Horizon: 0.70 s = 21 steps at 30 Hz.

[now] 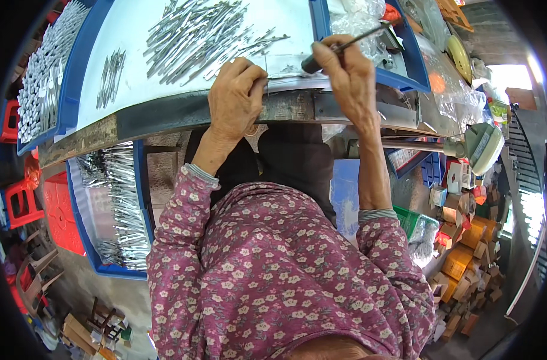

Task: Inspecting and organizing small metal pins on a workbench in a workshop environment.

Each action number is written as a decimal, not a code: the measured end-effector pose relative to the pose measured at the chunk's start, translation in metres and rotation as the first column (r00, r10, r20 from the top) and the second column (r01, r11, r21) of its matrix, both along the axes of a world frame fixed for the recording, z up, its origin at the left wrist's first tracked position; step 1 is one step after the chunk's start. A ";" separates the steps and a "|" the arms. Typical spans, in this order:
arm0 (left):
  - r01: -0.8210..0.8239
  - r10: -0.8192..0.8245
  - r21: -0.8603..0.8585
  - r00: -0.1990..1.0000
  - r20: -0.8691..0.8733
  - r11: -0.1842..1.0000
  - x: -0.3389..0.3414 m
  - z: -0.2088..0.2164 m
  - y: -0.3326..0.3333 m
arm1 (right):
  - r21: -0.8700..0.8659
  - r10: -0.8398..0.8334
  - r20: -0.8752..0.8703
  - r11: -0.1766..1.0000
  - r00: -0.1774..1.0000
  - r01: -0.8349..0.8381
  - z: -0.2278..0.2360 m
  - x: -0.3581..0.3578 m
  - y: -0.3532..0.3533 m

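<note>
My left hand [236, 93] is closed in a pinch above the table's front edge. Whatever its fingertips hold is too small and hidden to make out. To the right, my right hand [352, 81] grips a screwdriver-like tool [366, 36] by its dark handle, and the long thin shaft points up and right, away from my left hand. Just beyond my left hand lies a big loose pile of slim silvery metal pieces [192, 39] on the white tabletop [129, 27]. A smaller bunch of similar pieces [111, 78] sits farther left.
At the far left, a blue tray [69, 99] is packed with metal pieces. Another blue tray [143, 210] with more pieces stands below the table. Clear plastic bags fill a blue bin [420, 66] on the right. A lamp-like head on an arm [484, 149] and cardboard boxes [462, 264] are beyond.
</note>
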State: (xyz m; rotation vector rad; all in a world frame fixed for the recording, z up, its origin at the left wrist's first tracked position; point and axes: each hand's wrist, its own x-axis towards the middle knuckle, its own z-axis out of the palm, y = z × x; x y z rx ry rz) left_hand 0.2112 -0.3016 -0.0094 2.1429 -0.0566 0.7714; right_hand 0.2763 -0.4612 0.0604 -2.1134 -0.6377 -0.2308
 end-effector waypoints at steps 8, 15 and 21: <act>0.006 -0.006 0.012 1.000 -0.007 1.000 -0.003 0.001 -0.001 | -0.055 -0.046 0.207 0.997 0.977 0.058 -0.034 -0.008 0.005; 0.036 -0.033 0.067 0.998 -0.049 0.997 0.001 0.010 0.001 | 0.143 -0.175 -0.115 0.971 0.978 0.191 -0.026 0.000 -0.029; 0.043 -0.051 0.250 0.998 0.024 0.967 0.009 0.017 -0.008 | -0.004 -0.276 0.088 0.961 0.957 0.277 -0.001 0.004 -0.058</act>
